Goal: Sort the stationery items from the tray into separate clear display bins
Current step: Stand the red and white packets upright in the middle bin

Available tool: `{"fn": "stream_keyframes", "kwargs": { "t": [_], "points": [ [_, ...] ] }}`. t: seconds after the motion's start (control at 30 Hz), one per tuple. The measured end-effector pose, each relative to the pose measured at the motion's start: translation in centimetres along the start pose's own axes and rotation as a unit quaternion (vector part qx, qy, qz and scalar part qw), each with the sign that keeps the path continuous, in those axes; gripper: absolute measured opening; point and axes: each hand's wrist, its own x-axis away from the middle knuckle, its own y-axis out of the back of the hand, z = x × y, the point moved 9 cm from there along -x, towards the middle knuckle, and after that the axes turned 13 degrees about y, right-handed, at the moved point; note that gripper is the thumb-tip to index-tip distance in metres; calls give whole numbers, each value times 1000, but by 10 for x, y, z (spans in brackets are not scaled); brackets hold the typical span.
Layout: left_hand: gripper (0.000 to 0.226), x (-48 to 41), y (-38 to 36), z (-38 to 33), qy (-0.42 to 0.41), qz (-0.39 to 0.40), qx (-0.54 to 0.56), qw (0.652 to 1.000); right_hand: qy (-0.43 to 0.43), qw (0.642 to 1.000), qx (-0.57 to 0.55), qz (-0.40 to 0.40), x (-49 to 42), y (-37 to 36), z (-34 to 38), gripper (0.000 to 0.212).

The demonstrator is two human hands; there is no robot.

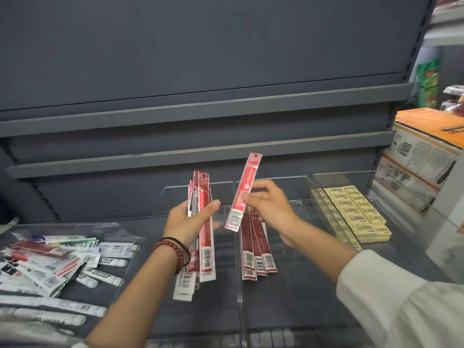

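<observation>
My left hand [187, 222] grips a bundle of red and white refill packets [204, 244], held upright above a clear bin [200, 310] in the middle. My right hand [270, 209] pinches a single red packet [244, 192], tilted and raised over the neighbouring clear bin [301, 297]. Three red packets [257, 252] lie fanned on that bin's floor below my right hand. At the left, the clear tray [118, 227] holds a mixed pile of packets [50, 262] in white, green and red.
A clear bin [391, 217] at the right holds rows of cream erasers [356, 212]. Stacked orange and white boxes [421, 156] stand at the far right. Dark grey shelf ledges [200, 151] and a back panel rise behind the bins.
</observation>
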Motion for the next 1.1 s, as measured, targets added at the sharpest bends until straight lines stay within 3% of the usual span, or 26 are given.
{"fn": "stream_keyframes", "kwargs": {
  "t": [0.2, 0.4, 0.53, 0.67, 0.77, 0.9, 1.1],
  "points": [
    [19, 0, -1, -1, -1, -7, -7, 1000, -126, 984, 122, 42, 4, 29, -51, 29],
    [20, 0, -3, 1, 1, -6, -12, 1000, -98, 955, 251, 122, 2, 20, -64, 32],
    [16, 0, -6, 1, -1, 1, -20, 1000, -98, 926, 351, 99, 3, 24, -74, 39],
    [16, 1, -5, 2, 1, -3, -23, 1000, -78, 939, 321, 94, 1, 26, -68, 32],
    [17, 1, -4, -1, -4, -15, -30, 999, 9, 973, 223, 59, -2, 23, -36, 18],
    [21, 4, 1, -8, -24, -40, -9, 999, 97, 985, 124, 74, 4, 1, 10, 22],
    [22, 7, 0, -17, -35, -41, 5, 999, 111, 978, 118, 132, 21, -41, 23, 38]
  ]
}}
